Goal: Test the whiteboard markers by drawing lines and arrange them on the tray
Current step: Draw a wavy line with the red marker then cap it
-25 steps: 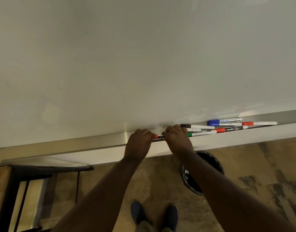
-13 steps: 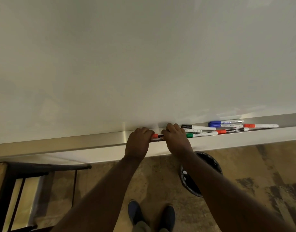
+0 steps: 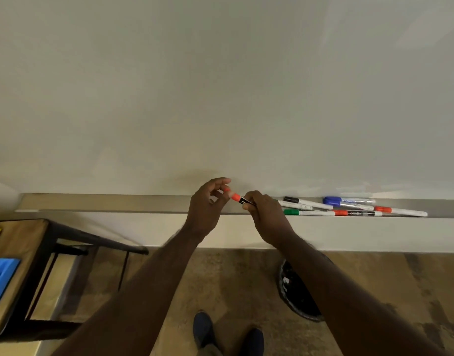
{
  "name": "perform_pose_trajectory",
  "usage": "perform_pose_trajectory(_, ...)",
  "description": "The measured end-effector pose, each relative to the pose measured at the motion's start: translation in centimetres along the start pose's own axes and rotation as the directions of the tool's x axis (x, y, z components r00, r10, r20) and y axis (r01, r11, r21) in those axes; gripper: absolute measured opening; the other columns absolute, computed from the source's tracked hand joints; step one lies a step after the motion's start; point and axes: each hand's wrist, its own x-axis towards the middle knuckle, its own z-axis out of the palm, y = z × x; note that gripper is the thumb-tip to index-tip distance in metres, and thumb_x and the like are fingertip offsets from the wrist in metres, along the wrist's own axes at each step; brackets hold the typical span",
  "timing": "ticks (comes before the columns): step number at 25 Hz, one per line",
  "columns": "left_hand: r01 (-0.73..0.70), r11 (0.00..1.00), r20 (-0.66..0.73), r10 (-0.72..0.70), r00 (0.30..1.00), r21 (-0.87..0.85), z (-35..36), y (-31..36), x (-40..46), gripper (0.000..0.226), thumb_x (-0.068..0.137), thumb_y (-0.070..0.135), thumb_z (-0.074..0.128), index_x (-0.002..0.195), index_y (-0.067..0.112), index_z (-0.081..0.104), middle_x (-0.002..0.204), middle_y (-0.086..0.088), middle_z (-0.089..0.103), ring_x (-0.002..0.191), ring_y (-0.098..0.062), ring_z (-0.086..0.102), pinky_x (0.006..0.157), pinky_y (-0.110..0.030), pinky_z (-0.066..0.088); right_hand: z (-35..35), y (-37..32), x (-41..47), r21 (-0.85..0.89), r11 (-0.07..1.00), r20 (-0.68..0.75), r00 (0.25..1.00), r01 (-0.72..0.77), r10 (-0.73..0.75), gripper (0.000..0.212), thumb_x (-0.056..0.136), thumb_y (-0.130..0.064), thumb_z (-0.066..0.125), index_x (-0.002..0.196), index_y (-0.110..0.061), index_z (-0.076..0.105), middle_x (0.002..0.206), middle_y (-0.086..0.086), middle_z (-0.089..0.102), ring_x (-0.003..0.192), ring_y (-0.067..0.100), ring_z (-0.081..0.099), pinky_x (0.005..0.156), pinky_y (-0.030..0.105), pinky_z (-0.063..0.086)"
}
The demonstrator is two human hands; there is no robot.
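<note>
**Red marker held between both hands, just above the tray**

My right hand point(image 3: 265, 214) grips the red marker point(image 3: 237, 197) barrel, my left hand point(image 3: 208, 204) pinches its cap end. Behind, the other markers point(image 3: 349, 208) lie on the tray point(image 3: 118, 202) below the whiteboard point(image 3: 220, 86).

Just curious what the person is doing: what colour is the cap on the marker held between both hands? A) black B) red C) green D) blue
B: the marker between the left hand and right hand has a red-orange cap end.
</note>
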Motion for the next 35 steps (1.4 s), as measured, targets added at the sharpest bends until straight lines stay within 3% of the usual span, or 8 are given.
perform_pose_trajectory(5,0.019,0.967,-0.04,-0.03,0.999,-0.254,-3.2,4.6,-1.0,0.017,0.097,0.026,0.054,0.104,0.019,0.067,0.1,0.007,0.072,0.1,-0.01,0.063,0.088,-0.028,0.047,-2.0,-5.5,0.5,0.28,0.955,-0.021,0.995,0.101,-0.099,0.015,0.101,-0.029,0.042,0.106,-0.019,0.051,0.086,0.004,0.064,0.076,0.021,0.059,0.067,0.035,0.049)
perform_pose_trajectory(8,-0.044,0.915,-0.061,0.022,0.998,-0.4,-5.5,7.6,-1.2,0.023,0.1,0.024,0.048,0.107,0.011,0.064,0.107,-0.004,0.072,0.105,-0.018,0.064,0.09,-0.033,0.05,-3.6,-9.5,1.1,0.427,0.889,-0.014,0.985,0.164,-0.175,0.02,0.103,-0.019,0.039,0.112,-0.01,0.055,0.083,-0.003,0.056,0.072,0.01,0.054,0.065,0.017,0.044)
perform_pose_trajectory(10,-0.067,0.863,-0.073,0.035,0.997,-0.501,-7.2,9.3,-0.9,0.022,0.1,0.022,0.046,0.107,0.011,0.063,0.108,-0.009,0.071,0.108,-0.022,0.064,0.092,-0.036,0.051,-4.7,-12.0,1.7,0.508,0.849,0.009,0.984,0.15,-0.179,0.022,0.103,-0.021,0.038,0.11,-0.011,0.057,0.076,-0.007,0.051,0.063,0.004,0.047,0.06,0.013,0.04)
perform_pose_trajectory(18,-0.177,0.787,-0.233,0.044,0.971,-0.591,-12.1,13.5,-1.4,0.02,0.098,0.022,0.049,0.092,0.019,0.068,0.094,-0.008,0.071,0.094,-0.024,0.064,0.077,-0.036,0.05,-6.5,-19.7,2.2,0.724,0.684,-0.018,0.994,0.088,-0.11,0.031,0.103,-0.027,0.041,0.091,-0.008,0.063,0.058,-0.007,0.042,0.048,0.004,0.034,0.045,0.014,0.031)
perform_pose_trajectory(22,-0.161,0.79,-0.279,-0.013,0.96,-0.592,-13.4,13.4,-2.4,0.017,0.097,0.019,0.052,0.092,0.015,0.068,0.09,-0.008,0.071,0.094,-0.022,0.068,0.083,-0.028,0.055,-4.9,-21.9,2.0,0.502,0.814,-0.265,0.948,0.293,-0.178,0.028,0.1,-0.027,0.047,0.088,-0.009,0.065,0.058,-0.008,0.047,0.052,0.007,0.041,0.052,0.018,0.036)
perform_pose_trajectory(26,-0.256,0.531,-0.419,-0.212,0.883,-0.808,-18.2,14.2,-1.1,0.025,0.095,0.008,0.052,0.073,0.011,0.061,0.062,0.0,0.066,0.064,-0.011,0.063,0.072,-0.026,0.047,-1.7,-19.5,0.1,0.208,0.944,-0.373,0.913,0.255,-0.164,0.029,0.099,-0.037,0.044,0.087,-0.018,0.061,0.055,-0.005,0.045,0.051,0.012,0.044,0.049,0.03,0.037)
perform_pose_trajectory(31,-0.278,0.665,-0.42,-0.059,0.906,-0.693,-23.0,15.3,-1.0,0.013,0.096,0.015,0.054,0.086,0.013,0.064,0.082,-0.002,0.066,0.087,-0.015,0.065,0.083,-0.023,0.051,-1.3,-18.5,-1.9,0.384,0.893,-0.45,0.892,0.232,-0.039,0.021,0.1,-0.025,0.048,0.095,-0.014,0.065,0.056,0.005,0.039,0.052,0.009,0.033,0.05,0.021,0.027)
perform_pose_trajectory(35,-0.373,0.708,-0.43,0.108,0.897,-0.6,-21.9,15.7,-1.2,0.013,0.096,0.019,0.055,0.094,0.015,0.067,0.087,-0.001,0.071,0.095,-0.016,0.065,0.087,-0.027,0.049,-3.6,-21.6,-0.4,0.432,0.835,-0.512,0.855,0.341,-0.084,0.035,0.096,-0.04,0.044,0.088,-0.012,0.063,0.064,0.015,0.05,0.053,0.013,0.039,0.053,0.025,0.034)
